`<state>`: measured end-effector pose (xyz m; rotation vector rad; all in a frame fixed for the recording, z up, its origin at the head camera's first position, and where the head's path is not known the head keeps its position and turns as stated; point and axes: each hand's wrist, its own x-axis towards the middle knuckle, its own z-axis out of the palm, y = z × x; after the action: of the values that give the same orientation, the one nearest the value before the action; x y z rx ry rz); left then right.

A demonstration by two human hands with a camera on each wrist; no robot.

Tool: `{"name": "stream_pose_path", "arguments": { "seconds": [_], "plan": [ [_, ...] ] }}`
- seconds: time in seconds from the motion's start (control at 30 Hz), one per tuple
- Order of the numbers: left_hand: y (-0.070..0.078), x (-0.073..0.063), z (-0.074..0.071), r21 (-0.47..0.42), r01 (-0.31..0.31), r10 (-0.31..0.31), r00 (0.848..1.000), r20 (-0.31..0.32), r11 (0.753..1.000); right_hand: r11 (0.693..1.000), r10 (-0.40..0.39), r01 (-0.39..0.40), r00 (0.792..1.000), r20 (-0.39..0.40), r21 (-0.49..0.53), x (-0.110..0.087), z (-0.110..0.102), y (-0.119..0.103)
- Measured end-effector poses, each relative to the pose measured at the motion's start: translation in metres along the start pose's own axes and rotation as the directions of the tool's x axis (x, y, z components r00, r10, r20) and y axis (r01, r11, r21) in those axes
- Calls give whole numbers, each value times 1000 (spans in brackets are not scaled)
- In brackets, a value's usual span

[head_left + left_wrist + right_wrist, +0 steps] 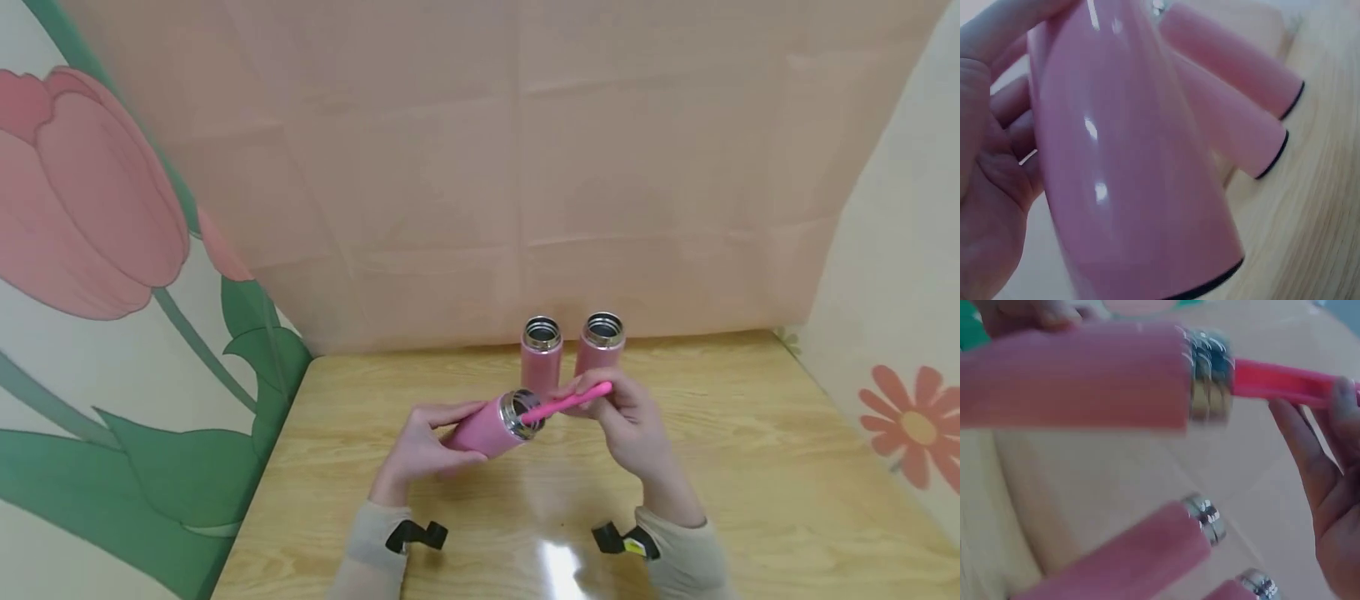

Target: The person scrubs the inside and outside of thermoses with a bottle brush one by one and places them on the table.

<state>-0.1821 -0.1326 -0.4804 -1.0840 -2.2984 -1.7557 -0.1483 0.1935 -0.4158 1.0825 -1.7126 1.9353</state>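
Gripping a tilted pink bottle [483, 432] above the worktop [787, 467], with left fingers [453, 412] curled round its smooth, glossy body. Pinching a grooved pink stick [561, 405] between right fingers [1302, 442], with one end inside the bottle's metal mouth. Facing a second bottle [541, 371] and a third bottle [599, 357], both uncapped and metal-necked, standing upright near the worktop's rear edge with a narrow gap between.

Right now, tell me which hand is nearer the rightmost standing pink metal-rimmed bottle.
Right. The right hand, holding a bright pink stick, is in front of that bottle; the left hand is farther off, front-left, gripping a tilted pink cylindrical bottle.
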Motion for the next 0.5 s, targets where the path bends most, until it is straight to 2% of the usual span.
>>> {"name": "stream_pose_path", "arguments": {
  "seconds": [0.1, 0.2, 0.3, 0.4, 0.5],
  "plan": [
    [1, 0, 2, -23, 27, -27, 1000, -3, 999, 999, 11, -11, 1000, -1, -42, 1, 10, 5],
    [0, -1, 2, -25, 67, -68, 996, -50, 997, 996, -4, 0, 999, -42, -93, 0, 15, 4],
    [0, -2, 2, -30, 100, -103, 991, -85, 995, 982, 47, -66, 993, -109, -179, 0, 19, 0],
    [0, -1, 2, -36, 125, -128, 988, -81, 991, 953, 129, -183, 966, -223, -243, 1, 23, -5],
    [0, 0, 3, -35, 135, -137, 988, -67, 990, 942, 201, -279, 915, -351, -188, 3, 25, -10]
  ]
}}
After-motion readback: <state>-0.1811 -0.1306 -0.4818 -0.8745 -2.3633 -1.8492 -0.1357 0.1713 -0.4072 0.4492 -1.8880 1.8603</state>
